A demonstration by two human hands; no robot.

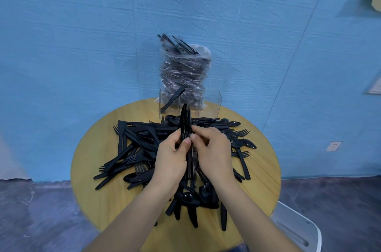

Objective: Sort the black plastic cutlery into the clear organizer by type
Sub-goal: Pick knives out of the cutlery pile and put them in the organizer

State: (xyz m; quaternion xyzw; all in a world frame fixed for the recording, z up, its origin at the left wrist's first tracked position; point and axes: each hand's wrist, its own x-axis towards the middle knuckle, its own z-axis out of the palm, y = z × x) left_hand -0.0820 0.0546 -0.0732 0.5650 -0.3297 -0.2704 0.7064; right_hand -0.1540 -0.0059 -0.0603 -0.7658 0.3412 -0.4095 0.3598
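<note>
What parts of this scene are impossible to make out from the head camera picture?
- Bundle gripped by the left hand and right hand: type and count unclear, pieces overlap and fingers cover the middle.
- Clear organizer: its dividers barely show; transparent, with the bag behind.
- Bag contents: blurred by crinkled plastic.
- Near edge of the table: hidden by the forearms.
</note>
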